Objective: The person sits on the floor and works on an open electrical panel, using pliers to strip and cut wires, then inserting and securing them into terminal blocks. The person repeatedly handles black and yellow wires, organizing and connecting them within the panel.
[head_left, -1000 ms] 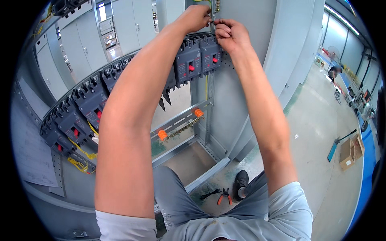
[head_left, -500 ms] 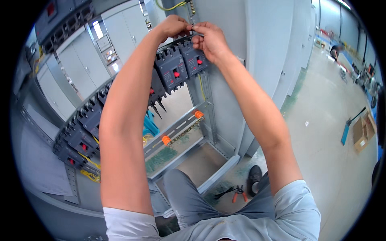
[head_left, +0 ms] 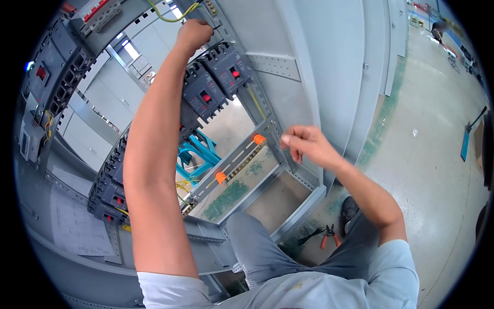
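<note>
My left hand [head_left: 195,35] is raised at the top of a steel frame, just above a row of dark grey circuit breakers. Its fingers are closed, and a thin black strip [head_left: 216,27] sticks out on their right side; the rest of the strip is hidden. Right below is the end circuit breaker [head_left: 226,69] with a red toggle, beside a similar circuit breaker [head_left: 203,95]. My right hand [head_left: 310,148] hangs in the air, right of a rail with orange insulators [head_left: 260,139]. Its fingers are loosely bent and apart, slightly blurred, with nothing visible in them.
Red-handled pliers [head_left: 330,238] and black strips [head_left: 310,235] lie on the floor by my shoe. A green-yellow wire [head_left: 172,19] loops near my left hand. A blue stool [head_left: 198,154] stands behind the frame. Far right are a blue dustpan [head_left: 465,144] and a distant person.
My right hand has left my left hand and dropped down to the right. My left hand stays up by the breakers' top. The whole view has shifted a little.
</note>
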Tool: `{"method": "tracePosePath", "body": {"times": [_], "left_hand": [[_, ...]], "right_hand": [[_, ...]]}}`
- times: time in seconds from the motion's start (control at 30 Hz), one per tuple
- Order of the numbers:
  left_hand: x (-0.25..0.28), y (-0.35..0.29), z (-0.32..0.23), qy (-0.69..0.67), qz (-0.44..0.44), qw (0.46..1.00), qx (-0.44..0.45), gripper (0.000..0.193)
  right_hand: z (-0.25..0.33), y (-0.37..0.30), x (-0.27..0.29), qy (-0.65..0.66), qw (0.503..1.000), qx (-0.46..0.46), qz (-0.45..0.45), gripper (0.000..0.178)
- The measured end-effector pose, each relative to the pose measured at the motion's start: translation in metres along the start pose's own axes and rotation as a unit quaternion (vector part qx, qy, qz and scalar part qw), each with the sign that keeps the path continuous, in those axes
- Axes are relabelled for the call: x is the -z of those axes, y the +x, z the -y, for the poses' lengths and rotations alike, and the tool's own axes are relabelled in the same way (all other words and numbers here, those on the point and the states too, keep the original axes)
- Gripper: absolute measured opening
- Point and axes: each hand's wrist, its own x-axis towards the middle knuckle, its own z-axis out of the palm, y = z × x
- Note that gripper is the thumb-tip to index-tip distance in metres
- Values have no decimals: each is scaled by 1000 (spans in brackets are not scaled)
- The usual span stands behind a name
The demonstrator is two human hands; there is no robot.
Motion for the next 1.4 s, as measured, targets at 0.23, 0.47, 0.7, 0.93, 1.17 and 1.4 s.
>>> {"method": "tracePosePath", "body": {"times": [0.23,0.47,0.7,0.93,1.17,1.4], "left_hand": [[8,-21,-5,-55,15,998,36,23],[30,-40,-9,-73,54,993,73,33],[20,-33,-24,-352,46,931,90,60],[2,-19,-16,-423,-1,902,90,52],[7,-14,-11,-492,-10,864,104,47],[20,-23,-39,-458,-75,875,134,55]], "right_hand": [[-36,-36,5,-58,993,-79,71,22],[-85,-62,22,-196,943,-169,209,26],[-85,-73,20,-223,940,-157,204,27],[-86,-74,29,-331,924,-34,188,27],[-91,-68,30,-385,898,-29,212,25],[-102,-66,35,-385,899,-26,205,26]]}}
